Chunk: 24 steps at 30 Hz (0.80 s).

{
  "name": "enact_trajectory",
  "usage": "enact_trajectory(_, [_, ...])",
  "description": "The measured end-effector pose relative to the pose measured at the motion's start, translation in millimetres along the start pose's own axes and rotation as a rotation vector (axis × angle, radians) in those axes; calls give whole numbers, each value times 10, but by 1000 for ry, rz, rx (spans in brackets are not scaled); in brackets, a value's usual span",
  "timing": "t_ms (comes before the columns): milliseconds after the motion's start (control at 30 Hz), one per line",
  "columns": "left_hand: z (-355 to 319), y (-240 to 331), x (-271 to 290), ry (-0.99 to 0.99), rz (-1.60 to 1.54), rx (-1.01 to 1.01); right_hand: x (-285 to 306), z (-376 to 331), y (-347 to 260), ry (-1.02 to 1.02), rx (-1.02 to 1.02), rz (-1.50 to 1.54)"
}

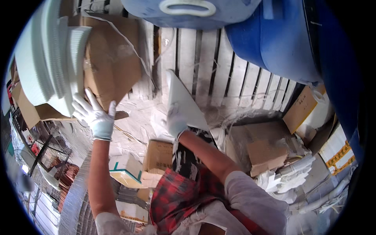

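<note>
Left hand (96,117), white-gloved, fingers spread wide, presses flat against the stack of white ribbed sheets (51,58) at ten o'clock; nothing gripped. Right hand (176,119), also gloved, is closed on the lower edge of a flat white rectangular panel (184,100) near centre, tilted toward twelve o'clock. Behind: whitewashed wooden pallet (203,62), brown cardboard box (113,58) under the stack, blue plastic drums (282,39) at one o'clock. Panel surface plain, smooth, unmarked; surroundings dusty and cluttered.

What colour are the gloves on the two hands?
White, both the left hand and the right hand; seen best in the head view.
</note>
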<state>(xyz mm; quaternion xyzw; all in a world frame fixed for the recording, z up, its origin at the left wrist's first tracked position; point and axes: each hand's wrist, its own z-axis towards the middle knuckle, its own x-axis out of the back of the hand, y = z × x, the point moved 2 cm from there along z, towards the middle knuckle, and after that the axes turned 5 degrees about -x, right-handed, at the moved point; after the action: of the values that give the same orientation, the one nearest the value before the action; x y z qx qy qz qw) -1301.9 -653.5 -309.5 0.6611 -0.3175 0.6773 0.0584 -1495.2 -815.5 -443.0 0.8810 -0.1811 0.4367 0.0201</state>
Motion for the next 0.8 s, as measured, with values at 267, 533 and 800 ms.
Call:
enact_trajectory(267, [80,54,57,37,-26,21,-259,1508,1497,-364,-84,136])
enact_trajectory(533, [-4,25,53,19,-2,52,199,61,2672,-348,-246,907])
enact_trajectory(800, [35,12,-23,59,30,12,-1929,-555,1879,-196,-76,574])
